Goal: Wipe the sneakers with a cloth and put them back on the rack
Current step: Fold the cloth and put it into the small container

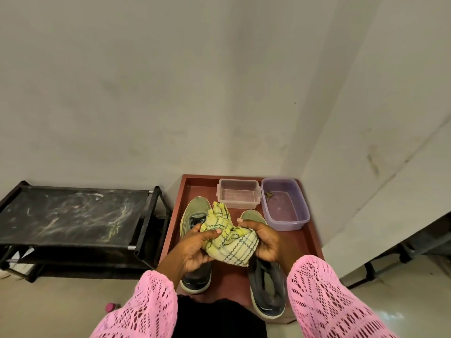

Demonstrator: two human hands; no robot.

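Pink openwork sleeves fill the near edge of the view, and from them both hands are brought together over a red-brown tray on the floor. A yellow checked cloth is bunched between them: the left hand is closed round its left end with the thumb laid across the top, and the right hand is closed round its right end, so each grip is shut on fabric and nothing else. The cloth is judged soft, light and limp; it would be best gathered into a firm pad in one palm so loose corners do not trail.

Below the hands two sneakers are set side by side in the tray, toes pointing far: the left sneaker and the right sneaker, neither of them touched. They are judged light yet fairly stiff in the sole, and are best taken by the heel collar or with fingers inside the opening, leaving the upper free for wiping.

Farther off in the tray stand a clear tub and, to its right, a purple tub, which possibly holds water. At far left, a black rack waits with its top shelf bare.
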